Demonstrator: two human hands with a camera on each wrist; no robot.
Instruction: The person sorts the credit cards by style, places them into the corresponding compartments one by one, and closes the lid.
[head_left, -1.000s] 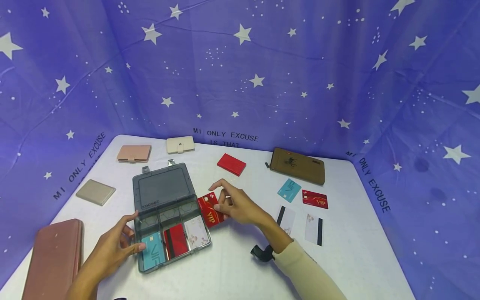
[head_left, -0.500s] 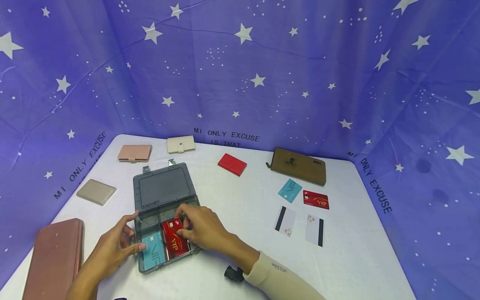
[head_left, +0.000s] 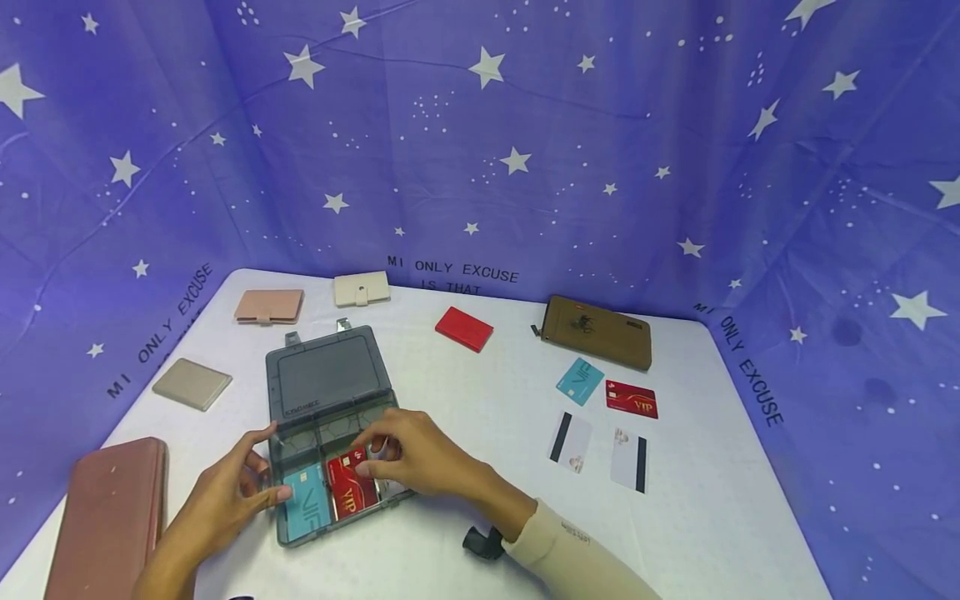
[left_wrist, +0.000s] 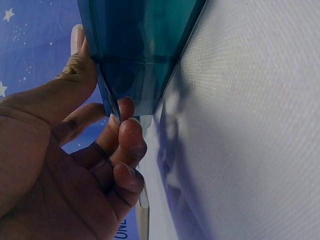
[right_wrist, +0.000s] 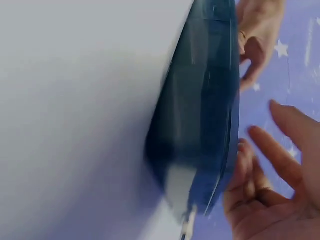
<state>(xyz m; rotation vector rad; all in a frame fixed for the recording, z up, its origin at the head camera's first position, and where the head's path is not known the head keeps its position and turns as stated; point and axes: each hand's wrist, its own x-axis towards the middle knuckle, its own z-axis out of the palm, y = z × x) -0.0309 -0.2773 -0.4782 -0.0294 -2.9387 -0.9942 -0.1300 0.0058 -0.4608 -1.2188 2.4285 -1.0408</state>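
Note:
A grey translucent divided plastic box (head_left: 326,375) lies on the table with its lid swung back. My left hand (head_left: 221,504) holds its left side, thumb over the rim and fingers curled against the outer wall (left_wrist: 135,80). A blue VIP card (head_left: 303,507) lies in the front left compartment, a red VIP card (head_left: 349,490) in the front middle one. Over the red card hovers my right hand (head_left: 423,454); in the right wrist view its thumb and index finger (right_wrist: 272,150) are apart with nothing between them. That hand mostly hides the front right compartment.
Right of the box lie a blue card (head_left: 580,382), a red card (head_left: 632,400) and two white striped cards (head_left: 628,461). A brown zip wallet (head_left: 596,333), red card holder (head_left: 464,329), pink wallet (head_left: 268,307), cream wallet (head_left: 362,289), beige holder (head_left: 192,384) and large brown wallet (head_left: 108,517) surround it.
My right hand has carried the red VIP card leftward into the front middle compartment, over the striped red card, and let it go. The left hand has stayed on the box.

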